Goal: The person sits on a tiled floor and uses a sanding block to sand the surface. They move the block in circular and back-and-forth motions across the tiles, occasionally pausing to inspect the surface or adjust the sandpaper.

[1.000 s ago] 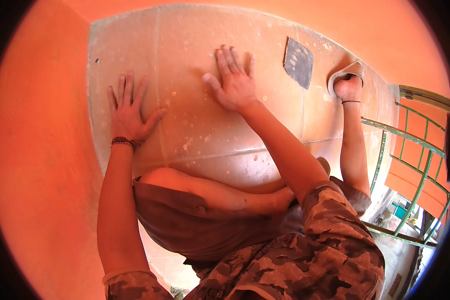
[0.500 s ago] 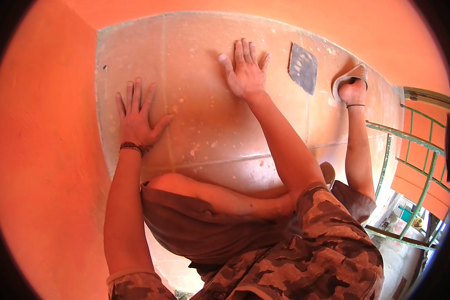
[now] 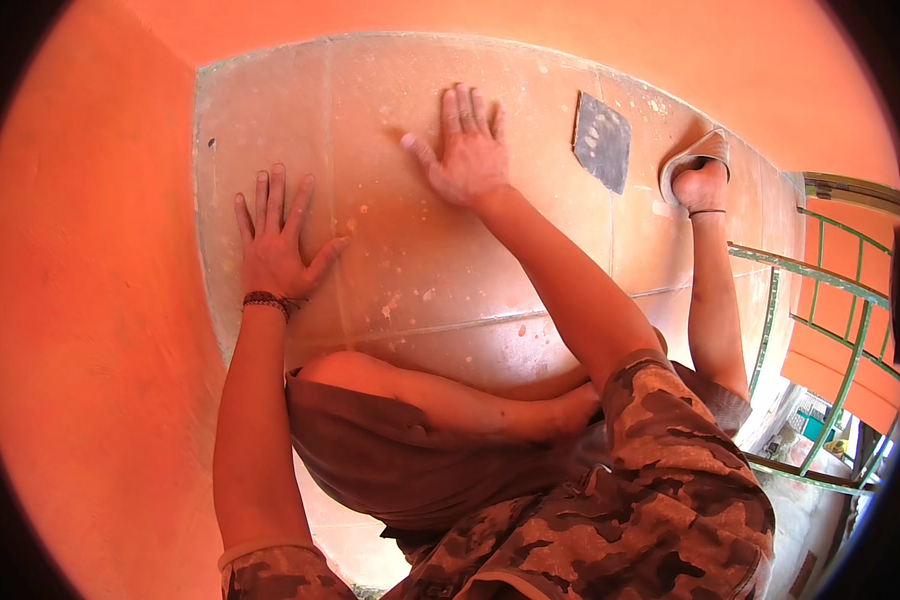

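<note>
Spreading weight evenly should serve best — left hand [image 3: 275, 258] and right hand [image 3: 470, 162] are splayed, empty, seemingly flat on the tiled floor [image 3: 410, 255] ahead of the bent knee [image 3: 336, 369].

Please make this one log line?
left bare hand: open, over tan tiled floor; right bare hand: open, over floor; flat grey angular sheet: on floor, right of right hand

Camouflage shirt [image 3: 630, 530], dark shorts [image 3: 370, 450], bracelet [image 3: 266, 300]
</note>
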Demonstrator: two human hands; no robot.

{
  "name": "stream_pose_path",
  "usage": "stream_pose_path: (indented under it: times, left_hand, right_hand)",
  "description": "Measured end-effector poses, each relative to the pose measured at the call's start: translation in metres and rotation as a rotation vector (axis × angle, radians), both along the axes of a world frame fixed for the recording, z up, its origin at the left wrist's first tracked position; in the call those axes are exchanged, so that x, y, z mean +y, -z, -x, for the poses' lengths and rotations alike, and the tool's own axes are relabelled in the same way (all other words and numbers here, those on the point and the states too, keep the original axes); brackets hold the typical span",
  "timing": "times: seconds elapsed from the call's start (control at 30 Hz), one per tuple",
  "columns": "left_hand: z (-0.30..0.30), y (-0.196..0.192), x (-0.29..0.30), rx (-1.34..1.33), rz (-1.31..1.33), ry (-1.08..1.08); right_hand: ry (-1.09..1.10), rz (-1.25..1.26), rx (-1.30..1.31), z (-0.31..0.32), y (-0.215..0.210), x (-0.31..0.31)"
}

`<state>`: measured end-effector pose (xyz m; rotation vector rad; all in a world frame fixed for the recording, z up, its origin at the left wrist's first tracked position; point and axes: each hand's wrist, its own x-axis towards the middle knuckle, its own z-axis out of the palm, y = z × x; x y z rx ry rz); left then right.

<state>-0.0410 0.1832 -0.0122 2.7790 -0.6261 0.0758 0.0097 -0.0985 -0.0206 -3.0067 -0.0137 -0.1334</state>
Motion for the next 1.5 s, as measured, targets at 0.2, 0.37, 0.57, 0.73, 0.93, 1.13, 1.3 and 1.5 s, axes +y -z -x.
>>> stream_pose_path:
  times: [0.2, 0.37, 0.57, 0.73, 0.93, 1.13, 1.3, 1.5]
  left_hand:
    - [0.002, 0.001, 0.005, -0.014, 0.016, -0.004]
    - [0.003, 0.000, 0.004, 0.019, 0.008, -0.015]
    - [0.002, 0.005, 0.007, 0.015, 0.010, -0.012]
    - [0.000, 0.007, 0.008, 0.001, 0.015, -0.016]
    - [-0.001, 0.009, 0.008, -0.027, 0.044, -0.036]
    - [0.002, 0.012, 0.008, -0.058, 0.102, -0.045]
    - [0.003, 0.014, 0.010, -0.128, 0.155, -0.070]
    - [0.003, 0.012, 0.010, -0.157, 0.150, -0.104]
  right_hand:
    - [-0.044, -0.130, 0.113, -0.006, -0.014, -0.017]
    - [-0.114, -0.166, 0.120, 0.009, -0.018, -0.015]
    - [-0.739, -0.251, 0.165, 0.085, -0.012, 0.037]
    - [-0.658, -0.238, 0.113, 0.083, -0.012, 0.051]
    - [-0.650, -0.228, 0.132, 0.076, -0.013, 0.058]
    - [-0.663, -0.229, 0.059, 0.072, -0.012, 0.055]
    - [-0.747, -0.285, 0.120, 0.072, -0.013, 0.058]
    - [-0.833, -0.181, 0.125, 0.061, -0.013, 0.058]
